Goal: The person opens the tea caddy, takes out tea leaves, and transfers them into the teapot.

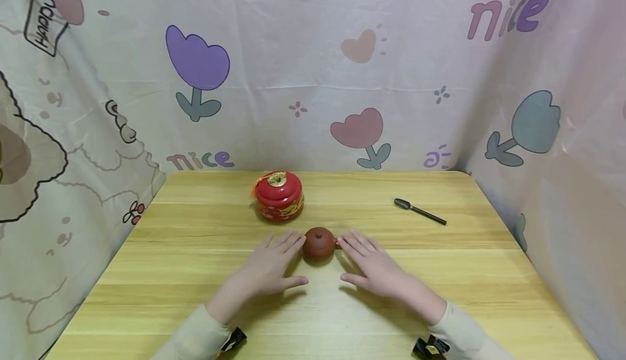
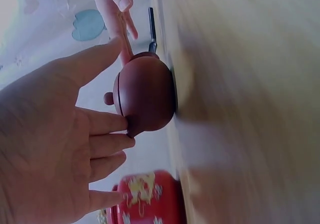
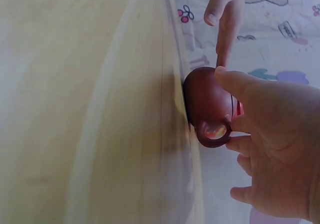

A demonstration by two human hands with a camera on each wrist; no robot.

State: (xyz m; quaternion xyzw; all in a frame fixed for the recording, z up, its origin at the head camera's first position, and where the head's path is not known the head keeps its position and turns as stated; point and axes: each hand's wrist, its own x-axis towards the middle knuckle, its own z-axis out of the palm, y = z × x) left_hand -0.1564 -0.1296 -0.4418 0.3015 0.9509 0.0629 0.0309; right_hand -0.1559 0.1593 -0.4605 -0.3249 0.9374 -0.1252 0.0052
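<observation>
A small reddish-brown clay teapot with a round lid knob stands upright on the wooden table. At its left side my left hand has its fingers extended, the fingertips right at the short spout. My right hand is on the other side, fingers straight, with its fingertips at the loop handle. Both thumbs point inward in front of the pot, apart from each other. Neither hand curls round anything.
Behind the teapot, a bit left, sits a red lidded jar with gold decoration and a yellow tassel. A dark, slim tool with a wider head lies at the back right. Patterned curtain hangs along the table's back and sides.
</observation>
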